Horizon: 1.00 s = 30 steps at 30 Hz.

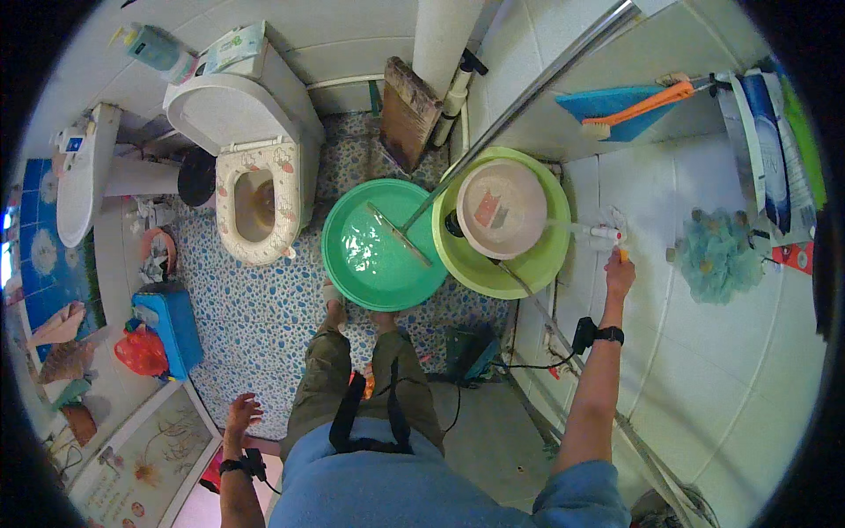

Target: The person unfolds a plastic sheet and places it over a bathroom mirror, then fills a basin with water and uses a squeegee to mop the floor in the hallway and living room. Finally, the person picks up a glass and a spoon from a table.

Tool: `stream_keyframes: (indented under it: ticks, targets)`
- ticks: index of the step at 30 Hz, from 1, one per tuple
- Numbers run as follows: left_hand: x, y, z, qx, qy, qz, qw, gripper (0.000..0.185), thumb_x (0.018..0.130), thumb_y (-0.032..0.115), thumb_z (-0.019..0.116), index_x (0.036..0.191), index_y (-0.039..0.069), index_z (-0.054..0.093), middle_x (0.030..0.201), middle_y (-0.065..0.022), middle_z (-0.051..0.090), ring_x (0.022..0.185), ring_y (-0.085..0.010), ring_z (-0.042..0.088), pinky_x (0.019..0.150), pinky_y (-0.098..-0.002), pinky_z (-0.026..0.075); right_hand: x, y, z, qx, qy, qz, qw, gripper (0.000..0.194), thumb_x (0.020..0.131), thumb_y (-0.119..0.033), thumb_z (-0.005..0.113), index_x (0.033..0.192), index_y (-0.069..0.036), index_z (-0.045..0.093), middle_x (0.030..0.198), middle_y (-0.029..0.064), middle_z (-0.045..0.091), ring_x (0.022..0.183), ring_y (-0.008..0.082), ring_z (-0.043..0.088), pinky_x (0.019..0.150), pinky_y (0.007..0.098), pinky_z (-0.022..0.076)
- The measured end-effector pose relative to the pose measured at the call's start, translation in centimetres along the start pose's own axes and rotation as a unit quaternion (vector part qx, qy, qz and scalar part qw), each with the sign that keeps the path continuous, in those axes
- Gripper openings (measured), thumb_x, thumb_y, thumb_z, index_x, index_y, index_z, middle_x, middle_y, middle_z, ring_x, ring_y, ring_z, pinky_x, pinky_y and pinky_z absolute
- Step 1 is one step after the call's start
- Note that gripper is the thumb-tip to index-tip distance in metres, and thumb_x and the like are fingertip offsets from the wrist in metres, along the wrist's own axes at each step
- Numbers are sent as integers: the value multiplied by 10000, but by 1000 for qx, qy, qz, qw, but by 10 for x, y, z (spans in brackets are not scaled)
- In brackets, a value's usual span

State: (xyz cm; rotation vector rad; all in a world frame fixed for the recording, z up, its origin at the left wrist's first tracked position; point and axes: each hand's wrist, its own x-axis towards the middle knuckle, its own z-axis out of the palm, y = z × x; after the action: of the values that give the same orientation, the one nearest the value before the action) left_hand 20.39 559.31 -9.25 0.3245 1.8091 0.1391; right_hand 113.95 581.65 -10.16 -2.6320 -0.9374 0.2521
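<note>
On the tiled wall at the right, my right hand point(619, 274) has its fingers on the orange handle point(623, 256) of a white tap point(604, 232). A pale, blurred streak like running water reaches from the tap towards a pale pink basin point(503, 198). That basin sits inside a larger lime-green basin point(554, 264). Beside them, a green basin point(350, 264) with glinting water stands on the floor before my feet. The flat head point(399, 234) of a metal-poled floor tool rests in it. My left hand point(244, 412) hangs at the lower left, fingers apart, holding nothing.
The metal pole point(521, 112) slants across the upper right. A toilet point(257, 191) with raised lid stands left of the basins, a brown board point(409, 112) behind them. A hose point(528, 290) runs along the right wall. A blue bin point(175, 333) stands at the left.
</note>
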Motion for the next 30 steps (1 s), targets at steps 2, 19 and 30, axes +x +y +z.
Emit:
stream_keyframes:
  ticks: [2, 19, 30]
  targets:
    - [4, -10, -1, 17, 3, -13, 1000, 342, 906, 143, 542, 1243, 101, 510, 979, -112, 638, 753, -215, 659, 594, -346, 559, 3, -5, 9, 30, -3, 36, 999, 394, 922, -365, 530, 749, -21, 609, 591, 86, 591, 540, 210, 593, 524, 354, 470]
    - [5, 52, -12, 53, -13, 35, 998, 362, 880, 53, 520, 1242, 65, 522, 967, -123, 630, 778, -233, 671, 572, -343, 555, -112, -39, 119, 484, -332, 240, 773, 460, 851, -240, 673, 1203, 21, 532, 1046, 115, 592, 876, 165, 574, 754, 310, 493]
    - [78, 125, -66, 16, -124, 64, 990, 341, 903, 67, 556, 1241, 99, 532, 942, -119, 631, 744, -234, 667, 594, -373, 563, -29, -274, 67, 312, -62, -109, 942, 838, 796, -152, 664, 1466, -30, 176, 1417, 196, 388, 1194, 297, 499, 956, 389, 433]
